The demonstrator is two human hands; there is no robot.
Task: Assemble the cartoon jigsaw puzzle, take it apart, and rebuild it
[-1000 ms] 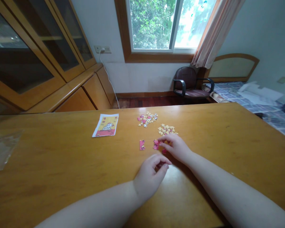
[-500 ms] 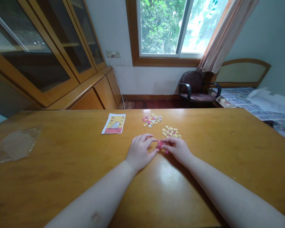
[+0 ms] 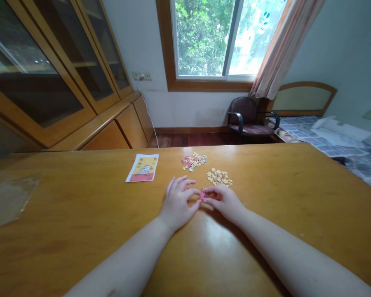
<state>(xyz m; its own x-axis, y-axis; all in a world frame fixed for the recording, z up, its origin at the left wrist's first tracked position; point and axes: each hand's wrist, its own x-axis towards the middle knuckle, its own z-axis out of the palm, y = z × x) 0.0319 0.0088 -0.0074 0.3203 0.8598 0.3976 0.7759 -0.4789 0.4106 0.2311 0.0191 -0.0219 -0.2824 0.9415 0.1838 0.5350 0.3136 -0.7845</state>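
Observation:
My left hand [image 3: 177, 202] and my right hand [image 3: 224, 202] meet over a small cluster of pink jigsaw pieces [image 3: 202, 196] on the honey-coloured wooden table [image 3: 80, 206]. Fingertips of both hands press on that cluster, which they partly hide. Just beyond my right hand lies a pile of yellow jigsaw pieces [image 3: 219, 177]. Farther back is a pile of mixed pink, white and yellow pieces [image 3: 193, 161]. To the left of the piles, a printed picture card [image 3: 142, 168] shows a white cartoon animal on yellow and red.
A clear plastic sheet [image 3: 10, 201] lies on the table's left side. Beyond the far edge stand a glass-fronted wooden cabinet [image 3: 40, 70], a dark office chair [image 3: 244, 117] and a bed [image 3: 327, 142] with white papers. A window lies behind them.
My left hand has moved from near the table's front up to the pink pieces, joining my right hand. The view has tilted and shifted slightly, and the pink strip on the table is now hidden.

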